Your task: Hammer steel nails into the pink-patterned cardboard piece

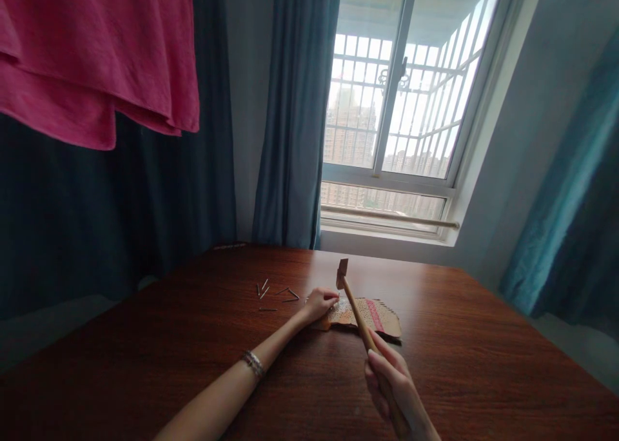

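Note:
My right hand (389, 373) is wrapped round the wooden handle of a hammer (358, 315), whose head is raised above the table just beyond my left hand. My left hand (320, 303) rests at the left end of a piece of brown cardboard (387, 318), fingers pinched together. A thin nail (338, 295) seems to stand between the fingertips, small and hard to make out. Many small dark holes or marks and a pink strip (374, 313) cover the cardboard. Left of my hand, several loose nails (264, 293) lie scattered.
All of this is on a brown wooden table (193, 338). Behind it are blue curtains (294, 118) and a barred window (387, 106). A pink cloth (120, 60) hangs at the upper left. A low rail (391, 216) crosses the window's bottom.

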The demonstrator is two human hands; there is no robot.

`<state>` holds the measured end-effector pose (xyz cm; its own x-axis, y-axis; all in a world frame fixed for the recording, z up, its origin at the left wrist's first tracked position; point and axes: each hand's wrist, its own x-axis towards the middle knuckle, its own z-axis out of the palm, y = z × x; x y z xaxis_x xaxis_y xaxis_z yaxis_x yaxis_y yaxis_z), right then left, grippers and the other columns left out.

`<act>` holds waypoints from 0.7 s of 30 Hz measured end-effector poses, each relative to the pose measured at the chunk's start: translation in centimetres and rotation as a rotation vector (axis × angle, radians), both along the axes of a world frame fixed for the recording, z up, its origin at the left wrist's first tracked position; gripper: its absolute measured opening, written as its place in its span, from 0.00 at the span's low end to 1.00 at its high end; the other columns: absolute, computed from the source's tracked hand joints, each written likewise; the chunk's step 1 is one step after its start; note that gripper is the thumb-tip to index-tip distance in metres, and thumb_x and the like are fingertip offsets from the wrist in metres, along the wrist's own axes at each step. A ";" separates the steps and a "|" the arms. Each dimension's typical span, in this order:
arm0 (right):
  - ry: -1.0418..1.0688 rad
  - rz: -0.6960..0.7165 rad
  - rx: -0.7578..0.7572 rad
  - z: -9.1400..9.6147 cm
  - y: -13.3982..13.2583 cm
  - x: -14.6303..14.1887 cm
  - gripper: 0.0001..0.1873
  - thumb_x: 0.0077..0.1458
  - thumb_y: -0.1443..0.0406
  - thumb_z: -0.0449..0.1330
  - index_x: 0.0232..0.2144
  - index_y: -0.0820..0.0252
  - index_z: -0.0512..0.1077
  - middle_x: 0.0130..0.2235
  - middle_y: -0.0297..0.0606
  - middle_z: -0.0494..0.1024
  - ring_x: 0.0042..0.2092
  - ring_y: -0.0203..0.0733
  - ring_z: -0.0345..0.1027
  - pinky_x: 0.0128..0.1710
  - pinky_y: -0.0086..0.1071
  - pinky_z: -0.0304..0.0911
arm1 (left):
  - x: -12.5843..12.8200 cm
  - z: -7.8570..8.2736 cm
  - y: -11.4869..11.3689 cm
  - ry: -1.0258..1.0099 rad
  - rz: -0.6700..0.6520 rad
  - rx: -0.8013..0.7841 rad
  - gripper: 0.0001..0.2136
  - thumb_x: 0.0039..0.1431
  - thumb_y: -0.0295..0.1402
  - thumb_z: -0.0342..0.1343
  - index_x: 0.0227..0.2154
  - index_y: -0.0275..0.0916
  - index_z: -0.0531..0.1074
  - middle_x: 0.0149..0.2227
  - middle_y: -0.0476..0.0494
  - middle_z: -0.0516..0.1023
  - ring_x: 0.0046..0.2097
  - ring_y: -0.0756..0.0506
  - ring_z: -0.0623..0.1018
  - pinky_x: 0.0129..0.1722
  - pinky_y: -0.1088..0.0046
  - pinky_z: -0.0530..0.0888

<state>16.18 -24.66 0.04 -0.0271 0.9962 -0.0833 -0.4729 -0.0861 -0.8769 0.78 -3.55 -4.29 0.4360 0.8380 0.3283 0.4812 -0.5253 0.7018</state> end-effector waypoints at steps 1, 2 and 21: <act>-0.008 -0.002 -0.011 0.1 0.0 0.0 0.44 0.44 0.56 0.63 0.59 0.61 0.50 0.17 0.25 0.64 0.11 0.23 0.48 0.06 0.17 0.43 | 0.0 0.0 0.0 -0.005 0.001 -0.001 0.12 0.52 0.36 0.50 0.28 0.35 0.77 0.29 0.46 0.76 0.33 0.48 0.72 0.32 0.77 0.64; -0.014 -0.001 -0.020 0.1 0.0 0.0 0.43 0.44 0.56 0.63 0.59 0.61 0.51 0.17 0.25 0.64 0.11 0.23 0.48 0.07 0.17 0.44 | 0.0 0.0 0.0 -0.009 0.000 0.001 0.12 0.52 0.36 0.50 0.29 0.36 0.77 0.30 0.45 0.77 0.33 0.48 0.72 0.33 0.77 0.64; -0.038 -0.011 -0.019 -0.2 0.1 0.0 0.43 0.45 0.57 0.63 0.59 0.62 0.51 0.17 0.27 0.65 0.12 0.26 0.52 0.07 0.17 0.46 | 0.0 -0.4 0.4 -0.028 -0.015 0.028 0.12 0.52 0.35 0.50 0.30 0.36 0.77 0.30 0.46 0.76 0.32 0.49 0.71 0.32 0.77 0.64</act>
<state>16.18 -24.58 -0.15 -0.0126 0.9946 -0.1034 -0.4402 -0.0983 -0.8925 0.77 -3.15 -4.73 0.4387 0.8219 0.3633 0.4538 -0.5516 0.6998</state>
